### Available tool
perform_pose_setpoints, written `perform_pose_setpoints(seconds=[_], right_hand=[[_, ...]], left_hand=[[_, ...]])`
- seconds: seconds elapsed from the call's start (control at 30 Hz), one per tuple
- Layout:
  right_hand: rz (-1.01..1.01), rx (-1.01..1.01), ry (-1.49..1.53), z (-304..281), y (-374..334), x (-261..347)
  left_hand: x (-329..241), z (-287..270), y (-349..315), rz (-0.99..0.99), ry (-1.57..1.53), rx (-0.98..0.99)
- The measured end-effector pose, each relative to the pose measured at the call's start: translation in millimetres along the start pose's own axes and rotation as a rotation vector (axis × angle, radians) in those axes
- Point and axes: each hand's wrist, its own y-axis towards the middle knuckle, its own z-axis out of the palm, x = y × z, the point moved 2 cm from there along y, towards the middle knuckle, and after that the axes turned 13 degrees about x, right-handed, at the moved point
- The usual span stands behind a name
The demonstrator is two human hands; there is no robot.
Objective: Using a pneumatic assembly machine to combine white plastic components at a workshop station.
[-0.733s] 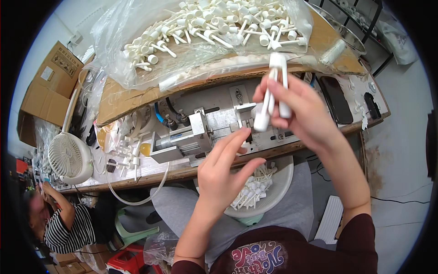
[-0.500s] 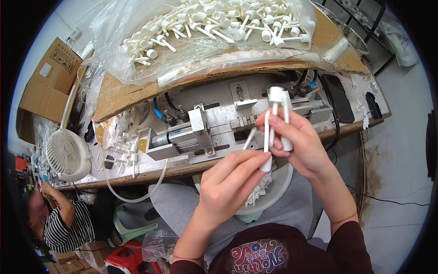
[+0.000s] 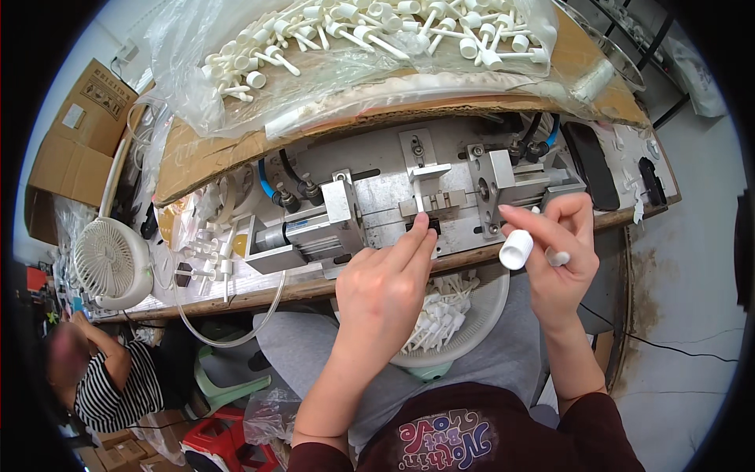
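Note:
In the metal fixture (image 3: 452,201) at mid-bench, a white plastic stick (image 3: 419,193) stands against the small upright plate. My left hand (image 3: 377,295) reaches up to it, index and middle fingers together, closed at its near end; the thumb is hidden. To the right of the fixture, my right hand (image 3: 568,263) is closed around white capped sticks. One white cap (image 3: 516,250) has its hollow end facing me, and another white end (image 3: 557,257) pokes out between the fingers. Below my hands, a white basket (image 3: 494,315) on my lap holds a heap of white pieces (image 3: 440,318).
Pneumatic cylinders (image 3: 303,236) flank the fixture. Cardboard (image 3: 212,153) above it carries a plastic bag (image 3: 185,63) of white capped sticks (image 3: 370,35). A phone (image 3: 591,165) lies right; a fan (image 3: 112,263) stands left. A clear hose (image 3: 228,344) loops off the bench. Another person (image 3: 118,385) sits far left.
My hands have moved apart. The left went up to the fixture, where a white stick now stands. The right swung right and down with its capped sticks, one cap now turned toward me.

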Motion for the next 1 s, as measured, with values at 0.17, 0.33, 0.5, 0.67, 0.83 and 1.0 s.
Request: perform_pose_setpoints(seconds=[0.17,0.33,0.5,0.67,0.83,1.0], right_hand=[[-0.129,0.062,-0.096,8,-4,1],[-0.262,0.098,-0.309,11,-9,1],[-0.314,0.114,-0.313,23,-8,5],[-0.034,0.083,-0.136,17,-2,10],[0.307,0.149,0.497,13,-19,-1],[0.317,0.158,0.497,12,-20,9]], left_hand=[[1,1,-1,-0.018,-0.049,0.003],[-4,-4,-5,-0.009,-0.635,-0.036],[-18,-18,-11,0.089,-0.812,-0.029],[-8,-7,-14,0.025,-0.457,-0.14],[-5,3,-8,-0.003,-0.044,-0.018],[-3,-1,4,-0.004,-0.002,0.019]])
